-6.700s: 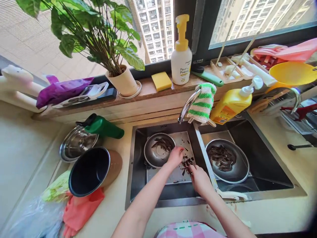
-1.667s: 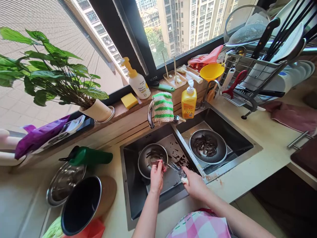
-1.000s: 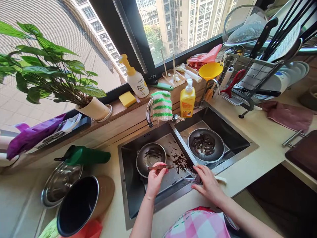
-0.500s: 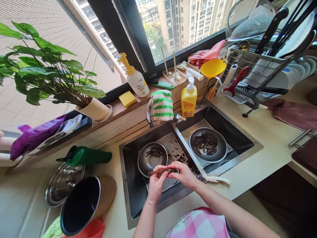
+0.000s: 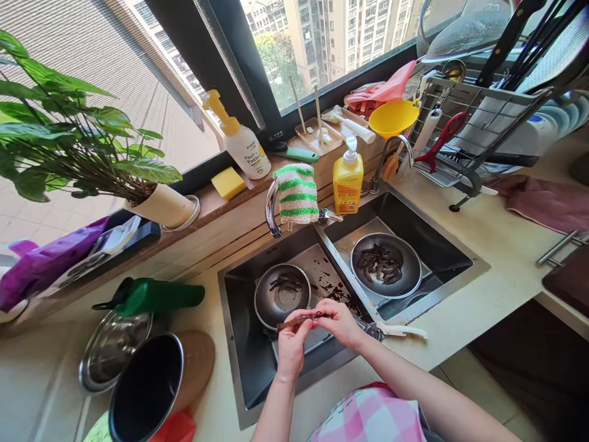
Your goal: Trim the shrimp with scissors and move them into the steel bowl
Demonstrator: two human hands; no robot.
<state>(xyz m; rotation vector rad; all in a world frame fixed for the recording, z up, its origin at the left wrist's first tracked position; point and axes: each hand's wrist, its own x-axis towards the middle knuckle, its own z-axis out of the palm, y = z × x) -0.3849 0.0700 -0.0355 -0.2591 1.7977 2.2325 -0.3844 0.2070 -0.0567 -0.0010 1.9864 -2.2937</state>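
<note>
Over the left basin of the sink point(image 5: 230, 344), both hands hold one slender, reddish-brown shrimp point(image 5: 298, 320) roughly level. My left hand point(image 5: 291, 347) is closed round its left part, thumb on top. The fingertips of my right hand point(image 5: 339, 323) pinch its right end, hiding part of it. Just beyond the hands, a dark round pan point(image 5: 281, 301) in the left basin contains a few dark strips. Another pan point(image 5: 386, 265) in the right basin has a heap of dark, slender pieces. Scissors with white handles point(image 5: 400, 331) rest at the sink's front edge, by my right wrist.
Dark scraps point(image 5: 329, 279) litter the left basin's floor. A faucet point(image 5: 271, 212) draped with a striped cloth point(image 5: 297, 193) rises behind the basins, beside a yellow pump bottle point(image 5: 348, 183). A deep pot point(image 5: 150, 387) stands left; a dish rack point(image 5: 478, 129) stands right.
The right fingers have shifted slightly along the shrimp, and its right end is now more covered. Both hands still hold it. The whole view has tilted a little.
</note>
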